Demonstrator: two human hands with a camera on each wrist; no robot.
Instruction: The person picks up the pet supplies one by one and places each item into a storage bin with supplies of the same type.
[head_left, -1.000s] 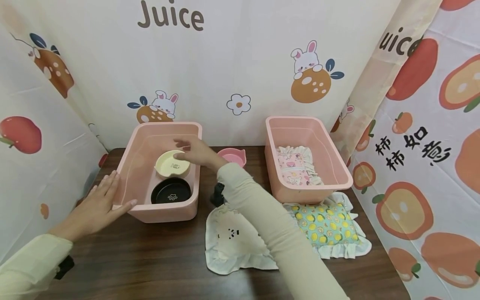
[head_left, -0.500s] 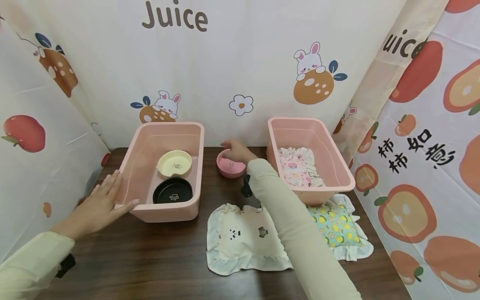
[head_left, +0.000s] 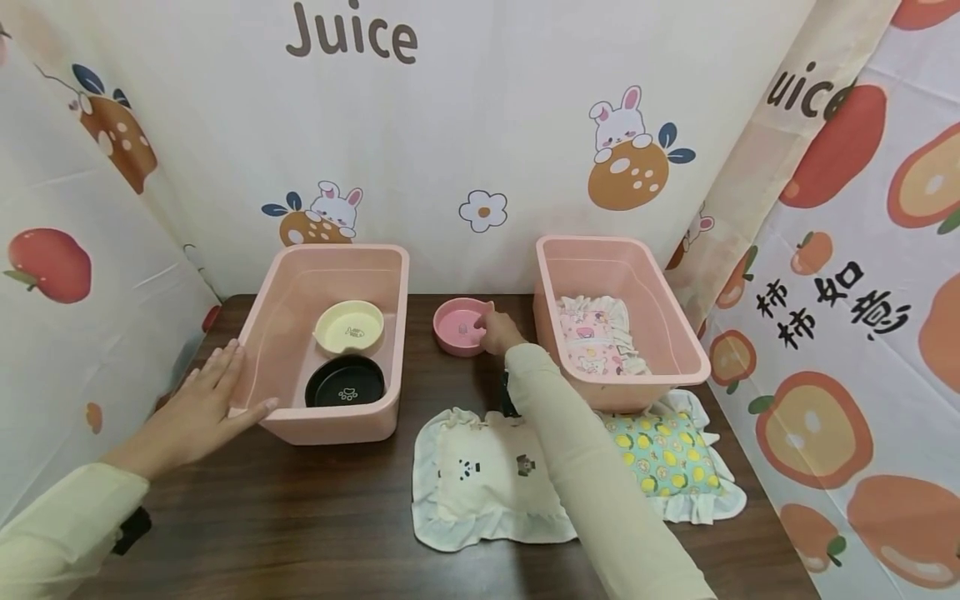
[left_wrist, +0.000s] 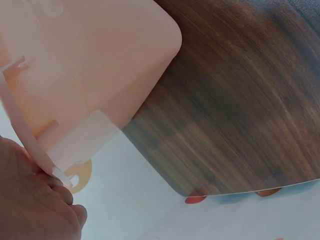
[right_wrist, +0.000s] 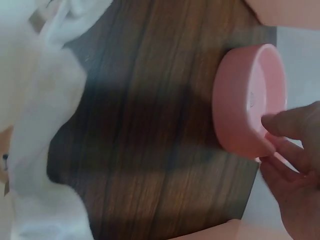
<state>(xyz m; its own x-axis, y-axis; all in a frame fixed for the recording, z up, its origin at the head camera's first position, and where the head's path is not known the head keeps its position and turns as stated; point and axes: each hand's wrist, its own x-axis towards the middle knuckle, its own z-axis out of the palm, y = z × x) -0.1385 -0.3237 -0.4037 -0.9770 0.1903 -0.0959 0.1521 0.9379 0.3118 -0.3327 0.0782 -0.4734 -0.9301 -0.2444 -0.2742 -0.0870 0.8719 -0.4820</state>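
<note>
Pink bowl point(head_left: 457, 327) w/ a pointed ear sits toward the back of the wooden worktop point(head_left: 292, 517), btwn L bin point(head_left: 341, 427) & R bin point(head_left: 600, 267). R hand point(head_left: 499, 333) has its ear side: thumb inside the wall, fingers outside, so that grip is a pinch on the bowl. Prob. held there bc the wall gives an edge to close on & that side faces the arm. Can't tell if the base is off the worktop.

L hand point(head_left: 198, 412) rests on L bin's rim, grip not closed, fingers roughly straight, thumb over the front corner; looks like steadying, nothing lifted. Inside L bin: cream bowl point(head_left: 351, 327) behind, black bowl point(head_left: 345, 381) in front. R bin has a pink frilled pillow point(head_left: 592, 337), so the layout looks like it's by kind. Cream frilled pillow point(head_left: 487, 475) & lemon-print pillow point(head_left: 667, 450) lie nearer the person, latter right by R bin's front.

Pose: R arm runs diagonally fwd & left from lower R, passing over part of both nearer pillows, well extended, wrist just beside R bin. L arm comes in from lower L, shorter reach, back of hand up.
</note>
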